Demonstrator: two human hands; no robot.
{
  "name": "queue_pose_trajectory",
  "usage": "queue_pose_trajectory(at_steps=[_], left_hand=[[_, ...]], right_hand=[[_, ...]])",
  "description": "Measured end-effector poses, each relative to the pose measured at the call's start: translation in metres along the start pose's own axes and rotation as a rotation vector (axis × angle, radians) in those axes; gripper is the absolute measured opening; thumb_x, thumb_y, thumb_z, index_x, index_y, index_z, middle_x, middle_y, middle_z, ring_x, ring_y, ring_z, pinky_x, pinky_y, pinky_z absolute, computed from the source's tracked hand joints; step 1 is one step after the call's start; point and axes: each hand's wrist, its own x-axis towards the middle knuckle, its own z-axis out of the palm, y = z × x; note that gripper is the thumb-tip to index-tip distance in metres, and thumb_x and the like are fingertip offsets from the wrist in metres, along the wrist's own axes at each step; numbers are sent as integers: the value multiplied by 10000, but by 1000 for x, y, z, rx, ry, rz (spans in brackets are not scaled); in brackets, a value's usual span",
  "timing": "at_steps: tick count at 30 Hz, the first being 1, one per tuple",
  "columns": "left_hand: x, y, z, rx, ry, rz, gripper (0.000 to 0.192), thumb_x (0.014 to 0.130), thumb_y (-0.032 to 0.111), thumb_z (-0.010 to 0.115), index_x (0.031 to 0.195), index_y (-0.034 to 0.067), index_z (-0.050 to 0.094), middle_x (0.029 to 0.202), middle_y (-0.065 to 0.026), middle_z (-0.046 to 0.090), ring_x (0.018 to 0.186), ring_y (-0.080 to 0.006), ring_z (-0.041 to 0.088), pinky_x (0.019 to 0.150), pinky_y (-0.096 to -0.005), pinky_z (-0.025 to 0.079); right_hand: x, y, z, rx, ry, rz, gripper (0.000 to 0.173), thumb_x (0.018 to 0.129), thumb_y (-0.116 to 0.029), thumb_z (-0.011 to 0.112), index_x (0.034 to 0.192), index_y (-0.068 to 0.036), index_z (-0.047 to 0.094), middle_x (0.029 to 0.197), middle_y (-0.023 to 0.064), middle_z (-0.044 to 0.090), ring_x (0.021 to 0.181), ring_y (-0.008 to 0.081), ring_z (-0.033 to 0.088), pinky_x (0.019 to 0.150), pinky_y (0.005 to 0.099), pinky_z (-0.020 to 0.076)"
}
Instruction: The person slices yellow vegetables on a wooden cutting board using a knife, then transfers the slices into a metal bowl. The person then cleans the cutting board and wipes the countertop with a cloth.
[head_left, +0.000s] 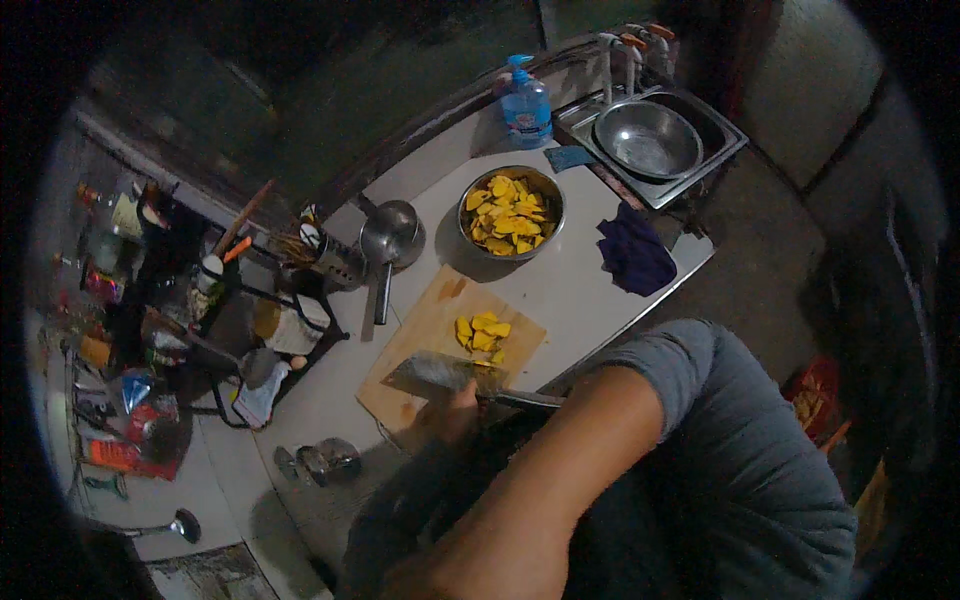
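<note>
My left hand (454, 415) is at the near edge of a wooden cutting board (420, 322), against the blade of a cleaver (435, 373); dim light hides most of its fingers. The cleaver's blade lies across the near part of the board, and its handle points right, its end beside my right forearm. That bare forearm crosses the lower middle of the view, and my right hand is out of view. Yellow slices (482, 334) of a vegetable or fruit lie on the board beyond the blade. Past the board stands a metal bowl (556, 234) full of similar yellow slices.
A metal ladle or small pan (390, 229) stands left of the bowl. Behind are a blue pump bottle (529, 116) and a sink (720, 146) holding a metal basin (649, 139). A dark cloth (637, 251) lies right. Racks with jars and utensils crowd the left; a ladle (185, 525) lies lower left.
</note>
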Motion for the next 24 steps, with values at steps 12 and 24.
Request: queue_pose_trajectory(at_steps=[12, 24], left_hand=[[-29, -9, 21, -775, -102, 279, 483, 1005, 373, 365, 1248, -20, 504, 1262, -130, 522, 991, -213, 568, 795, -373, 505], [12, -13, 57, -524, 323, -67, 586, 975, 520, 352, 1183, 4, 535, 1084, -116, 572, 975, -252, 520, 843, -400, 417]], right_hand=[[-144, 36, -81, -312, 418, 1140, 420, 893, -361, 599, 1128, -18, 542, 969, 189, 655, 955, 349, 619, 850, 418, 483], [-221, 180, 12, -563, 277, 1454, 635, 816, -221, 633, 1354, -21, 363, 1036, 261, 619, 928, 402, 615, 766, 450, 499]])
